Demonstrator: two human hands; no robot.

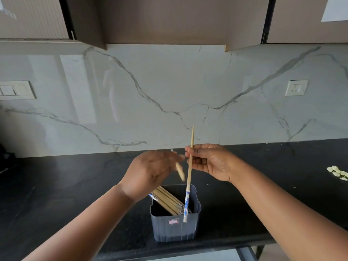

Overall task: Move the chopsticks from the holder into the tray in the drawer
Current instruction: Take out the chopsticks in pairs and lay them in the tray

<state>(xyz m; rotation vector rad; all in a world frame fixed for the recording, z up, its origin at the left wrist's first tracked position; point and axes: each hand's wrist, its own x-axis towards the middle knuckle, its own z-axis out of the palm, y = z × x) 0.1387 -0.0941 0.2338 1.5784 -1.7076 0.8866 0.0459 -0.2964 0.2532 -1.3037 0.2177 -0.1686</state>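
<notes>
A dark grey plastic holder stands on the black counter near its front edge. Several bamboo chopsticks with blue-patterned ends lean inside it. My right hand pinches one chopstick near its thin end, held almost upright above the holder, blue end down. My left hand is just left of it, blurred, holding another chopstick whose tip sticks out below the fingers. The drawer and its tray are not in view.
The black counter runs along a white marble wall. A small pale cluster lies at the far right. Wall switches and a socket are on the wall. Brown cabinets hang overhead.
</notes>
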